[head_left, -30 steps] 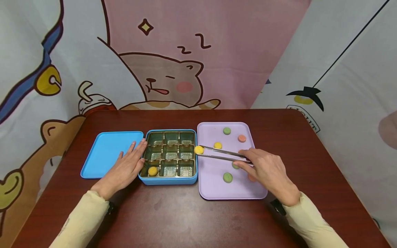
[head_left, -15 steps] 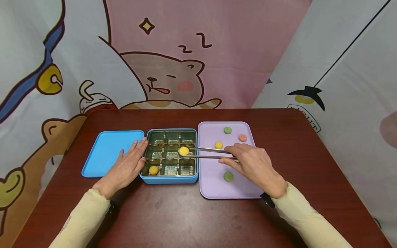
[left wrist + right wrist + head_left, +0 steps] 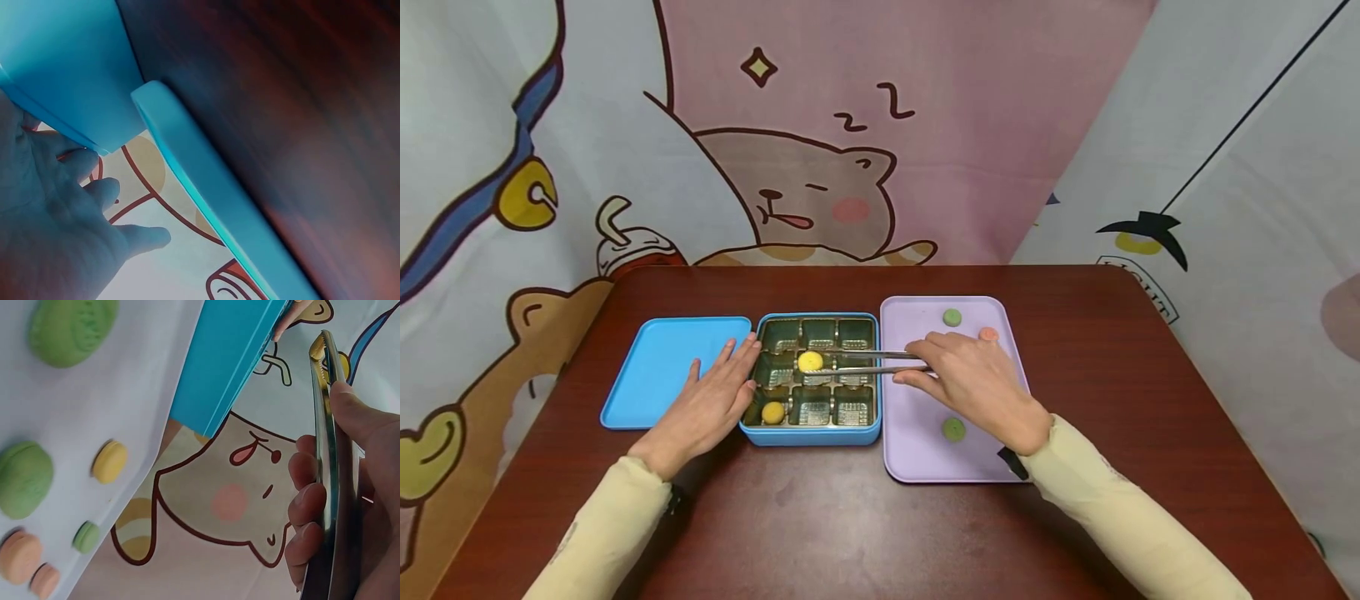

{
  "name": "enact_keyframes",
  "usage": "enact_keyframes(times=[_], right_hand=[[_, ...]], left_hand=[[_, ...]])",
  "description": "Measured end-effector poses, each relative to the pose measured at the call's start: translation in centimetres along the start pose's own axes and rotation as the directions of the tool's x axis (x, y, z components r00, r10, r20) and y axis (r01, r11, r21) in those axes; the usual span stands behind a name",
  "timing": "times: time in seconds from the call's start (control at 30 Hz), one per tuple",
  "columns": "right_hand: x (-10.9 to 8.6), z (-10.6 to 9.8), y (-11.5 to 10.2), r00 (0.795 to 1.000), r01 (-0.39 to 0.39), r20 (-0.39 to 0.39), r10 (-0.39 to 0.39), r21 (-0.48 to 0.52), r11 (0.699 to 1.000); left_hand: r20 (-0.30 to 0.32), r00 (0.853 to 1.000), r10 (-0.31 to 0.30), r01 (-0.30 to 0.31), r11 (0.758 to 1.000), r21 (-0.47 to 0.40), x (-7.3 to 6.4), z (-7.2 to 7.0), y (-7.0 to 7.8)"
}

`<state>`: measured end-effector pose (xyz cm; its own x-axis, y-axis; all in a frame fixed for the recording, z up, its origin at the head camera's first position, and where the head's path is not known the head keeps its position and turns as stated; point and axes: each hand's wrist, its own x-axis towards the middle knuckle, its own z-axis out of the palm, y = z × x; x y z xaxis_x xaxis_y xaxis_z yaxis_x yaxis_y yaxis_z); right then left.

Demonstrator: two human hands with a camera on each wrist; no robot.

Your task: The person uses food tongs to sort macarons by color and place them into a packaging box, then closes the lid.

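My right hand [image 3: 973, 379] grips metal tongs [image 3: 868, 355], whose tips pinch a yellow macaron [image 3: 810, 361] above the blue box [image 3: 811, 437], near the left and middle compartments of its middle row. Another yellow macaron [image 3: 772, 412] sits in the box's front left compartment. Against the box's left side rests my left hand [image 3: 707, 404], fingers spread and fairly straight. In the right wrist view the fingers and thumb curl round the tongs [image 3: 331, 487]. The left wrist view has the left hand [image 3: 56, 206] touching the box wall [image 3: 81, 69].
A lilac tray [image 3: 917, 467] right of the box bears green macarons [image 3: 954, 429], an orange one [image 3: 988, 334] and others under my right hand. The right wrist view shows a yellow macaron [image 3: 109, 461] there. A flat blue lid [image 3: 673, 367] lies left of the box.
My right hand has moved left with the tongs, carrying the yellow macaron from the box's right rim to over its middle row. My left hand has stayed at the box's left side.
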<state>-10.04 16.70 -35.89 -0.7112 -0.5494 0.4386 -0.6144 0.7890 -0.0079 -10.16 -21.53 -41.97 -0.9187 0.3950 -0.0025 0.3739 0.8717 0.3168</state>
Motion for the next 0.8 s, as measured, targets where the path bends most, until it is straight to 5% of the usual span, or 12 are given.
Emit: enact_keyframes(times=[0.8], right_hand=[[3.9,3.9,-1.6,0.997,0.023,0.074,-0.025,0.036,0.999]], left_hand=[[0.006,1.0,0.005,-0.004,1.0,-0.02,0.0,0.1,-0.1]])
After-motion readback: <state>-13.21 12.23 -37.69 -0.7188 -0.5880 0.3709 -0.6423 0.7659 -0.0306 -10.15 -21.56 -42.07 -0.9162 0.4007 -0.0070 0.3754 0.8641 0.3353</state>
